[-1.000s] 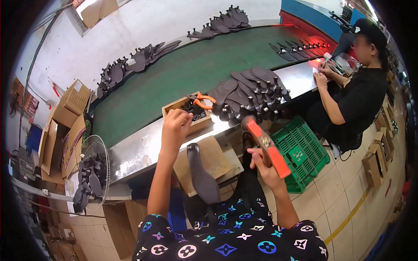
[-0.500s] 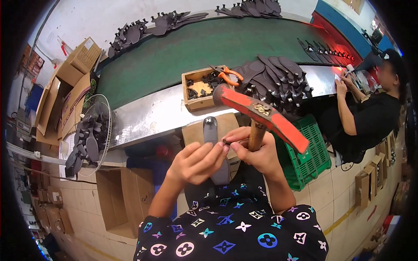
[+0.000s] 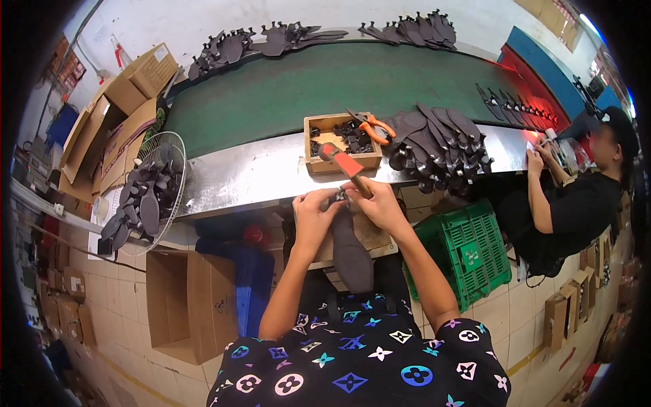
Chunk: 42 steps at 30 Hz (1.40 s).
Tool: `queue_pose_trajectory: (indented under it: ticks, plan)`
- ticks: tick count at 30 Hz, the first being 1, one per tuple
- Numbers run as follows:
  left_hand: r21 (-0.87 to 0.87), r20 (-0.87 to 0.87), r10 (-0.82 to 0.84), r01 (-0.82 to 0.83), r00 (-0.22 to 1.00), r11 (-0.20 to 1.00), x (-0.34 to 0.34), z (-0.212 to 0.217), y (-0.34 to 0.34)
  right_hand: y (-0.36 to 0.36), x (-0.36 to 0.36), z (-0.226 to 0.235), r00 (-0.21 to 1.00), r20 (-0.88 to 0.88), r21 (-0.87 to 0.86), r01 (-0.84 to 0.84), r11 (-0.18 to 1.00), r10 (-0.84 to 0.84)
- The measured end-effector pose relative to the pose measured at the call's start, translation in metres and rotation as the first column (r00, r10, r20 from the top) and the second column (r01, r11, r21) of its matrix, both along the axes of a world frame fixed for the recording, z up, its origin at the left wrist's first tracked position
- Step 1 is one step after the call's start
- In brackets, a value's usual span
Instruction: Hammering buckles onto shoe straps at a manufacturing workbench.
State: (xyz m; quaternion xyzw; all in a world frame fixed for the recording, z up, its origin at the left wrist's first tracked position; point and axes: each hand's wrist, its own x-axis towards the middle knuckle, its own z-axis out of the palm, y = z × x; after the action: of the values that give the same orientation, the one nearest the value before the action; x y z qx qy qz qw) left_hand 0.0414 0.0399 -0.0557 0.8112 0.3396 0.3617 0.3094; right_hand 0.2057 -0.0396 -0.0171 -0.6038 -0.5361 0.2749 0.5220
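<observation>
A dark grey shoe sole (image 3: 352, 259) lies lengthwise in front of me on a tan work block (image 3: 381, 239), its heel end away from me. My left hand (image 3: 314, 216) is closed around the left side of the heel, thumb and fingers at its tip. From the right, my right hand (image 3: 380, 209) holds a hammer (image 3: 347, 165) with a red head and wooden handle, head pointing up and away. Its fingertips also meet at the heel. Whatever small piece is between the fingertips is mostly hidden.
On the metal bench edge (image 3: 237, 188) stand a wooden box (image 3: 325, 165) of small black pieces, orange-handled pliers (image 3: 378, 129) and a pile of soles (image 3: 434, 139). A fan cage (image 3: 182, 197) holds more soles at left. A green crate (image 3: 468, 251) and a co-worker (image 3: 576, 183) are at right.
Both hands have moved forward from near my body to the heel end of the sole. The hammer has gone away from me with the right hand, and the small dark piece no longer shows clearly.
</observation>
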Motion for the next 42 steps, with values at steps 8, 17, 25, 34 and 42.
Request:
queue_pose_trajectory:
  ticks: [8,17,25,34,42]
  plan:
    - [0.032,0.0,-0.055,0.055,0.999,0.998,-0.003,-0.002,0.008,-0.006,-0.002,0.014,0.952,0.295,0.08,-0.104,0.991,0.076]
    - [-0.167,0.259,-0.132,0.178,0.957,0.97,-0.006,-0.003,0.016,-0.028,-0.017,0.023,0.941,0.335,0.058,0.023,0.998,-0.042]
    - [-0.393,0.343,-0.196,0.33,0.919,0.858,-0.012,-0.004,0.017,-0.092,-0.042,0.055,0.947,0.239,0.079,0.2,0.977,-0.214]
    - [-0.225,0.064,-0.245,0.253,0.967,0.941,-0.018,0.002,0.013,-0.098,-0.038,0.081,0.864,0.433,0.274,0.147,0.95,-0.258]
    - [-0.058,-0.297,-0.153,0.142,0.942,0.988,-0.011,0.008,0.012,-0.086,-0.022,0.06,0.834,0.512,0.225,0.102,0.969,-0.206]
